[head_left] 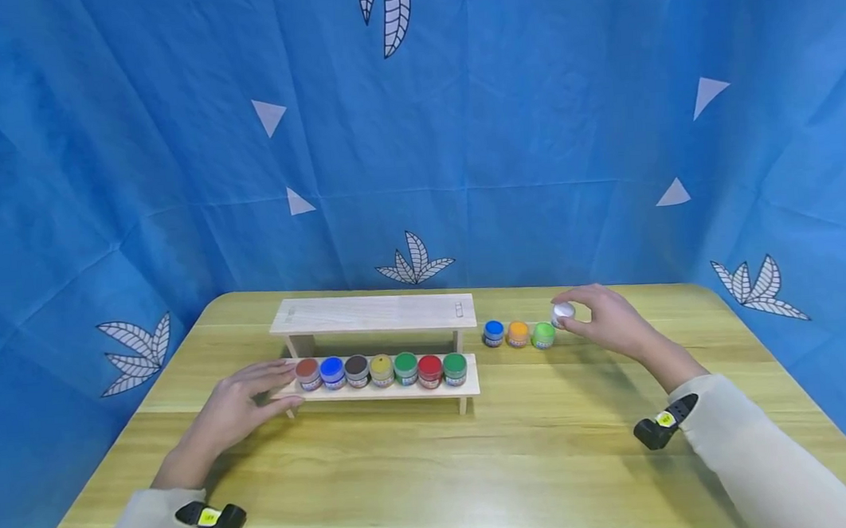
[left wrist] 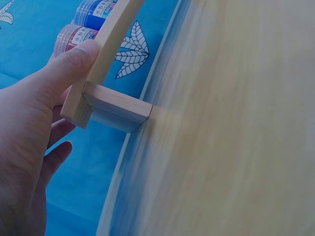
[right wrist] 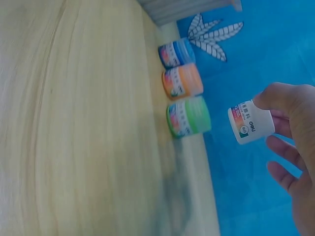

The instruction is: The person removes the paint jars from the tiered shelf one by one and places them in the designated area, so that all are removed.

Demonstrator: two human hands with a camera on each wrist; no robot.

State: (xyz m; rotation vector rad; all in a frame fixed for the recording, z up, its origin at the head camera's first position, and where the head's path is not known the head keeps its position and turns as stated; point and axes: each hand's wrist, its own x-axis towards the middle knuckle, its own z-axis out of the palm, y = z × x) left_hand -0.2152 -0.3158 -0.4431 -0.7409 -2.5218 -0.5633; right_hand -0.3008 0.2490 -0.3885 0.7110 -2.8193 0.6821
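My left hand (head_left: 233, 408) grips the left end of the low wooden shelf (head_left: 394, 392). In the left wrist view its thumb lies along the shelf edge, right by a brown-lidded paint jar (left wrist: 69, 37). A row of several paint jars stands on this shelf, from the brown lid at the left to a green-lidded jar (head_left: 456, 369) at the right. My right hand (head_left: 608, 318) pinches a white paint jar (right wrist: 250, 122) between thumb and fingers. This jar is held just past a light green paint jar (head_left: 543, 335), at the end of a short row.
An orange paint jar (head_left: 518, 334) and a blue paint jar (head_left: 494, 333) stand between the shelf unit and the green jar. A higher wooden shelf (head_left: 375, 313) rises behind the low one. Blue cloth (head_left: 531, 131) hangs behind the wooden table (head_left: 377, 482).
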